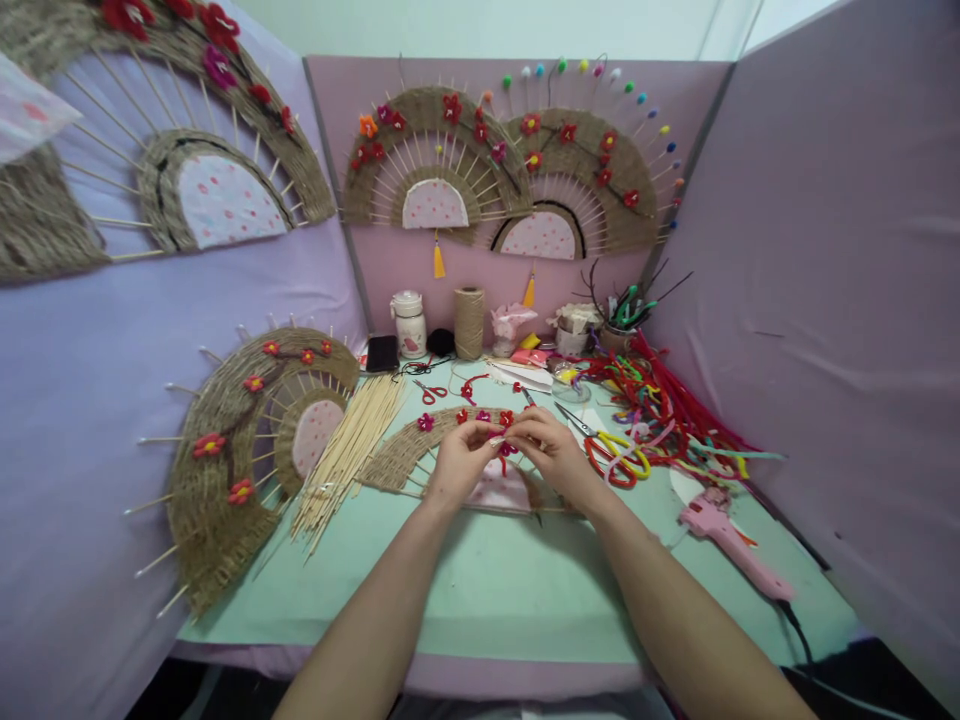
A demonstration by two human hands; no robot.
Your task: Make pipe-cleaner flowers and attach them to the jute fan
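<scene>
My left hand (pixel 461 460) and my right hand (pixel 553 450) meet over a twine-woven fan (pixel 401 455) lying on the table. Their fingertips are pinched together around a small red and magenta pipe cleaner piece (pixel 508 450), whose red end hangs below the fingers. Its exact shape is partly covered by the fingers. Along the fan's upper band sit small pipe cleaner flowers, among them a magenta one (pixel 426 422) and a red one (pixel 462 416). A pale spotted half-circle (pixel 499 490) forms the fan's centre, below my hands.
To the left are a bundle of thin sticks (pixel 349 450) and a finished fan (pixel 217 470). Yellow-handled scissors (pixel 630 455), heaped pipe cleaners (pixel 675 400) and a pink glue gun (pixel 731 545) with its cord lie right. A twine spool (pixel 469 325) and jar (pixel 409 325) stand behind.
</scene>
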